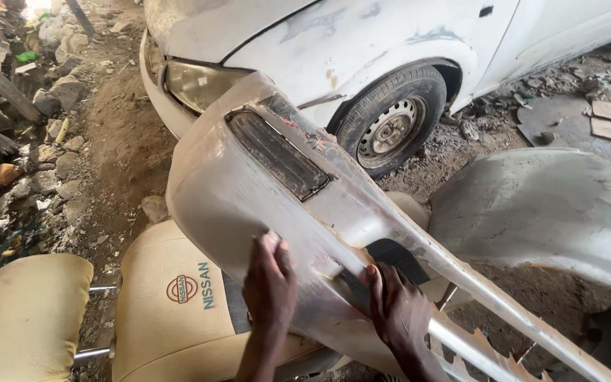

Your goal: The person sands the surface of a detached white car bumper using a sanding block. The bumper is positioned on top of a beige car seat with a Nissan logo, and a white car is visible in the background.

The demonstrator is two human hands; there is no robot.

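A detached, dusty white car bumper [249, 191] lies tilted across a beige car seat [171, 311]. It has a dark lamp recess [277, 153] near its upper end and a torn, jagged lower end. My left hand [269, 283] presses flat on the bumper's lower face, fingers together. My right hand [399, 308] rests on the bumper beside a dark opening, fingers spread on the surface. Neither hand holds anything else.
A white car [390, 35] with patched paint, a headlight [196, 85] and a front wheel [394, 127] stands behind. Another grey body panel [546, 212] lies at right. A beige headrest [26, 318] sits at lower left. Rocks and rubble line the left side on dirt ground.
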